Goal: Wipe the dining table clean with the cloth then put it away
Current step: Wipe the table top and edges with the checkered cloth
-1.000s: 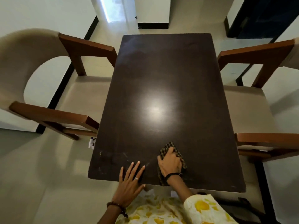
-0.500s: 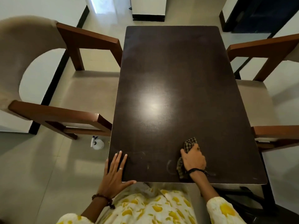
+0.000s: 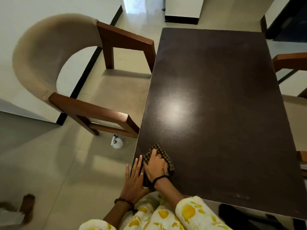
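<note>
Right hand (image 3: pixel 157 166) pressed flat on dark checked cloth (image 3: pixel 163 156) at near-left corner of dark brown wooden desk (image 3: pixel 216 100), left hand (image 3: pixel 133 180) splayed open beside it: risk of sweeping cloth off that edge, far end probably unwiped.

The right hand (image 3: pixel 157 166) has swept the checked cloth (image 3: pixel 159 155) leftward across the tabletop (image 3: pixel 216 113) to its near-left corner, now touching the flat left hand (image 3: pixel 133 181) at the edge.
</note>
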Demonstrator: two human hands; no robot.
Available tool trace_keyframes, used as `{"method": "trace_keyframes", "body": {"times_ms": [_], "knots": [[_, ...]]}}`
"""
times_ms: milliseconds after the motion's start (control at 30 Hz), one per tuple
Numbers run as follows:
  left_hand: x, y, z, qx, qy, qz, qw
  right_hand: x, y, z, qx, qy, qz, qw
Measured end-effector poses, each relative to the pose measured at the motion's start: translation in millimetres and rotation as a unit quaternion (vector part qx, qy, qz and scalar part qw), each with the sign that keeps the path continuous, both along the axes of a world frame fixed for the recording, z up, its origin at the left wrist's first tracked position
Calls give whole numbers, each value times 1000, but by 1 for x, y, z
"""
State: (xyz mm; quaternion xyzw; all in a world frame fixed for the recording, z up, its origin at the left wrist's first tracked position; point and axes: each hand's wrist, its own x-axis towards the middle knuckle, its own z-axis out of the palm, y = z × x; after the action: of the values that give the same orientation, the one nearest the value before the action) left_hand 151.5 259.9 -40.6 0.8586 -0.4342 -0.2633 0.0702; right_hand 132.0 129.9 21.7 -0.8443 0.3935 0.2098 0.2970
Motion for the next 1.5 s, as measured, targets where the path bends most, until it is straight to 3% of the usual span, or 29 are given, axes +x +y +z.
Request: {"method": "trace_keyframes", "body": {"times_ms": [133,333,433,633,800,1000,1233,1500], "knots": [[4,7,2,-16,-3,41,999,-9,-18,5,20,-25,-13,999],[1,16,0,-41,23,125,991,-43,-68,4,-74,-65,-148,984],[-3,15,4,-52,29,160,985,-32,-56,2,-108,-85,-95,986],[-10,17,2,-87,51,242,965,4,-14,-4,-88,-92,104,986],[-11,18,6,-91,59,270,957,21,10,-4,-75,-122,231,962],[-10,18,4,-102,59,271,955,-17,-5,-7,-94,-120,360,920],[-8,19,6,-94,62,263,958,-50,-54,-6,-146,-106,344,922],[-12,20,3,-101,52,280,953,19,-38,-7,-104,-121,310,937]]}}
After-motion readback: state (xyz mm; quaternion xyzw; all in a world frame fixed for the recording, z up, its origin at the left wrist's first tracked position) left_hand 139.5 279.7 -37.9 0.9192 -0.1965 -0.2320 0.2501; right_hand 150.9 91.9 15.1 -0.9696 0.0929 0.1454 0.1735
